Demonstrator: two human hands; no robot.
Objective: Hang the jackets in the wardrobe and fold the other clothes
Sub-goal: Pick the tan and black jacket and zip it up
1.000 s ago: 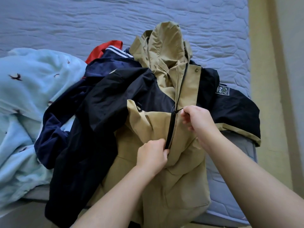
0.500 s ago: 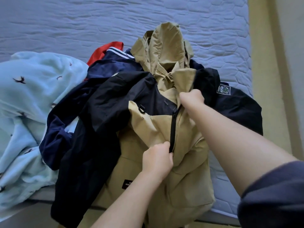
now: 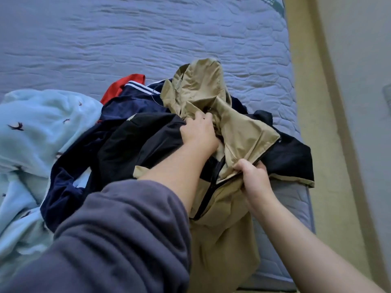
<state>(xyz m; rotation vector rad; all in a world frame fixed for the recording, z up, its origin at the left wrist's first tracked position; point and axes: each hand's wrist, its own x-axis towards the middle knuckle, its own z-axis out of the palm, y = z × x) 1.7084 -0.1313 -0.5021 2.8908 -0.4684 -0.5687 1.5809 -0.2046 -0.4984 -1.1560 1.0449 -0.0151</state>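
A khaki and black hooded jacket [image 3: 222, 240] lies on top of a heap of clothes at the near edge of the bed, its hood [image 3: 198, 81] pointing away from me. My left hand [image 3: 198, 132] reaches into the neck of the jacket and its fingers curl into the khaki cloth below the hood. My right hand [image 3: 254, 178] pinches the right front edge beside the black zip [image 3: 208, 191], which is partly undone, and the front flap is folded back. A navy jacket with white stripes [image 3: 131, 104] lies under it to the left.
A light blue fleece with small bird prints [image 3: 42, 127] is piled at the left, and a red garment [image 3: 124, 85] sticks out behind the navy one. The grey-blue quilted mattress [image 3: 127, 39] stretches beyond. A yellowish strip [image 3: 306, 102] borders the bed on the right.
My left hand left the lower zip and moved up to the jacket's neck. My right hand came down from the collar to the zip edge, and the front flap now lies folded open.
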